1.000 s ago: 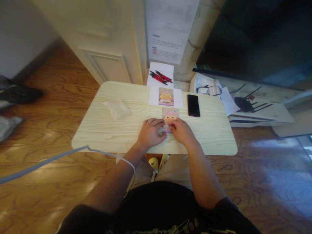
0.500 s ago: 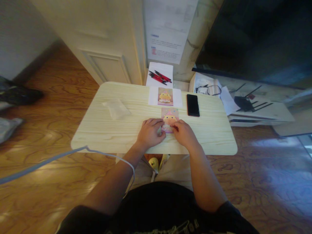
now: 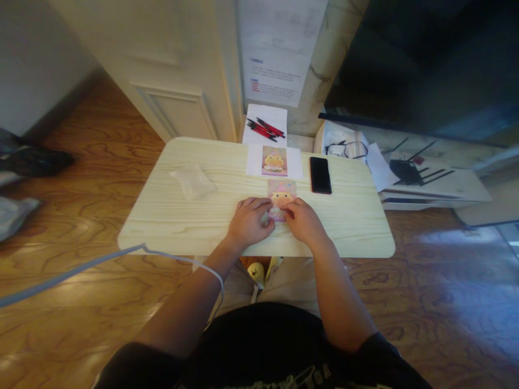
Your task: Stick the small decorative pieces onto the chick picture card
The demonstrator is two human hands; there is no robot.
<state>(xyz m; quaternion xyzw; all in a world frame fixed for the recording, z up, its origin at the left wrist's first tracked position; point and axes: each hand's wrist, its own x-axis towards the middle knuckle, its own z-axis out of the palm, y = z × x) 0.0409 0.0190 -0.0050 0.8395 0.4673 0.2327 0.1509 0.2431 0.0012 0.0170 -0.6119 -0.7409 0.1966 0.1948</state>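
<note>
A pink picture card (image 3: 282,187) with a yellow cartoon figure lies on the table in front of me. Resting along its left edge is my left hand (image 3: 250,219), thumb apart from the outstretched fingers. My right hand (image 3: 303,219) is over the lower right part of the card, its thumb and fingertips pinched together. Whatever those fingertips hold, if anything, is too small to make out. Both hands cover parts of the card. Just beyond it, a similar picture (image 3: 274,161) lies on a white sheet (image 3: 295,162).
A black phone (image 3: 320,175) lies to the right on the pale wooden table (image 3: 357,227), a clear plastic bag (image 3: 192,182) to the left. Behind are several red pens (image 3: 265,128), glasses (image 3: 347,149) and a router (image 3: 405,172). A grey cable (image 3: 81,268) crosses near my left arm.
My right hand has shifted very slightly to the left over the card. My left hand and the other things stay in place.
</note>
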